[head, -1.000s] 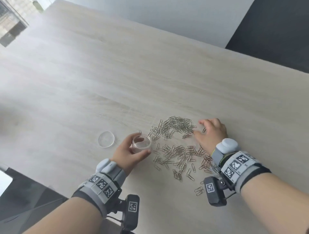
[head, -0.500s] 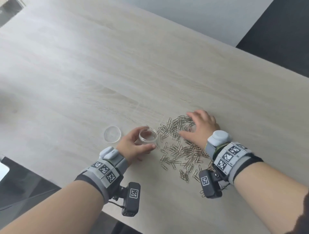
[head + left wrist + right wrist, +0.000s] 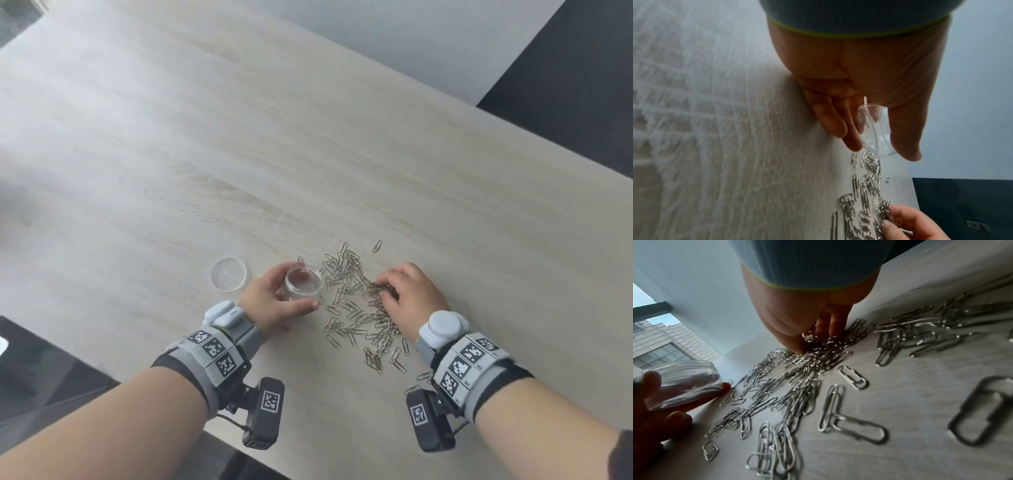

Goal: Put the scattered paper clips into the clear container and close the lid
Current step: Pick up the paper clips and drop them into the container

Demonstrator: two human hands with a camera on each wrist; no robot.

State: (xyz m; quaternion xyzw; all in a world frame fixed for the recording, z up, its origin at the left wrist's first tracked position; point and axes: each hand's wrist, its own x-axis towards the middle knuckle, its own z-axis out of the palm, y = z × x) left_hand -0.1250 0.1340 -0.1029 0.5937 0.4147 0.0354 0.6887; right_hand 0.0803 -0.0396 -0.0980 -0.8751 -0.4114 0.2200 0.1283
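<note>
A small clear container [image 3: 303, 283] stands open on the pale wood table [image 3: 308, 154], and my left hand [image 3: 274, 301] grips it with thumb and fingers round its wall. In the left wrist view the container [image 3: 873, 128] shows between thumb and fingers. Silver paper clips [image 3: 356, 308] lie scattered to its right. My right hand [image 3: 407, 294] has its fingers curled into the pile and pinches a bunch of clips [image 3: 813, 340]. The container [image 3: 684, 382] appears at the left in the right wrist view. The round clear lid [image 3: 228, 274] lies flat to the left of the container.
One stray clip [image 3: 376, 246] lies beyond the pile. The table's near edge [image 3: 137, 383] runs just under my wrists, with dark floor below. Bare tabletop stretches to the far side.
My right hand has drawn back from the far side of the pile toward me, its fingers curling onto a bunch of clips. The left hand still grips the container.
</note>
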